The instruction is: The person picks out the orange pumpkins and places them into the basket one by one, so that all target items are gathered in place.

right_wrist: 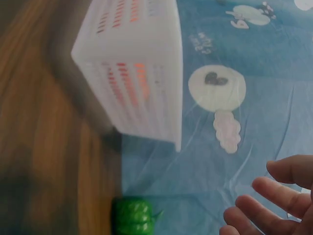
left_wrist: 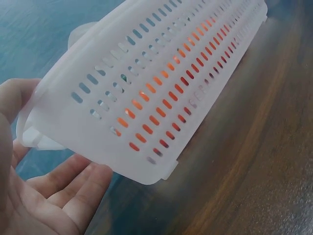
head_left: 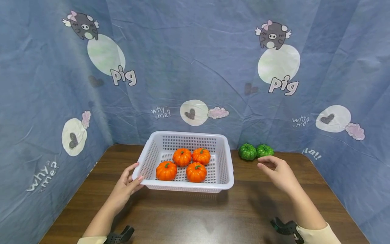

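Observation:
A white plastic basket [head_left: 225, 183] with slotted walls holds several small orange pumpkins [head_left: 196, 172] with green stems. My left hand [head_left: 124, 185] grips its near left corner. In the left wrist view, the thumb and fingers [left_wrist: 73, 188] of that hand lie around the corner of the slotted wall [left_wrist: 63, 112]. Over the table to the right of the basket hovers my right hand [head_left: 280, 174], its fingers [right_wrist: 264, 205] extended and holding nothing. Closest to it are two shiny green pumpkins [head_left: 247, 151] [head_left: 265, 150], side by side at the back of the table.
The dark brown wooden table [head_left: 182, 217] ends at a blue cloth backdrop [head_left: 195, 67] printed with pigs and words, which closes it in behind and at both sides. Black straps [head_left: 286, 227] sit at both wrists.

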`<state>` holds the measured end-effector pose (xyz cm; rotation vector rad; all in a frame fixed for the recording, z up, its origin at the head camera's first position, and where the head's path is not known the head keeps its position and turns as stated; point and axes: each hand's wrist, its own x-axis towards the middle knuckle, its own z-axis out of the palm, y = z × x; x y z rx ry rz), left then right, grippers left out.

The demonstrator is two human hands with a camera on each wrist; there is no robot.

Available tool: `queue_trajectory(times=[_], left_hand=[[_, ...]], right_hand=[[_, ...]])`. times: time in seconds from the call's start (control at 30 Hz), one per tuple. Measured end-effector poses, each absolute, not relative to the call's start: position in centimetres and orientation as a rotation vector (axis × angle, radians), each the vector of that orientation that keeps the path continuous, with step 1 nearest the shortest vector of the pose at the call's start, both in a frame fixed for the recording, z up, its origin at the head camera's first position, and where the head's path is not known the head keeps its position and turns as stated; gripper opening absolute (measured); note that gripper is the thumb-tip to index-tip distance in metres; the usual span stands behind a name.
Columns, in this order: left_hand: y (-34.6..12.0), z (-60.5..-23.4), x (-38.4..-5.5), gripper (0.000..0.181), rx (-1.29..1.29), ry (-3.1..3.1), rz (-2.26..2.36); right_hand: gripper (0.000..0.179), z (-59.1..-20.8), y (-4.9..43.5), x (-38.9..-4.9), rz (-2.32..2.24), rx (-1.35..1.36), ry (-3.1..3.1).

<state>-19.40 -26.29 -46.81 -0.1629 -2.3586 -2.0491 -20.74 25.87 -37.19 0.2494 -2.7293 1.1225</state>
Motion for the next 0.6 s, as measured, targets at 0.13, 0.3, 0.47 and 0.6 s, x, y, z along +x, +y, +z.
queue_trajectory(times=[0.13, 0.3, 0.47, 0.6], left_hand=[[-26.3, -46.6, -19.3, 0.068, -0.138, -2.377, -2.048], [-26.2, -46.4, -19.3, 0.069, -0.137, -2.381, -2.051], [-26.1, -46.2, -19.1, 0.069, -0.140, -2.390, -2.027], [-26.0, -45.9, -18.7, 0.065, -0.177, -2.401, -1.978]], right_hand=[[0.029, -37.9, 27.0, -20.2, 1.098, 0.207, -2.735], [0.029, -38.6, 28.3, -19.7, 1.065, 0.171, -2.740], [0.029, -39.1, 29.6, -19.1, 1.039, 0.137, -2.733], [0.032, -39.6, 30.7, -18.7, 1.015, 0.101, -2.736]])
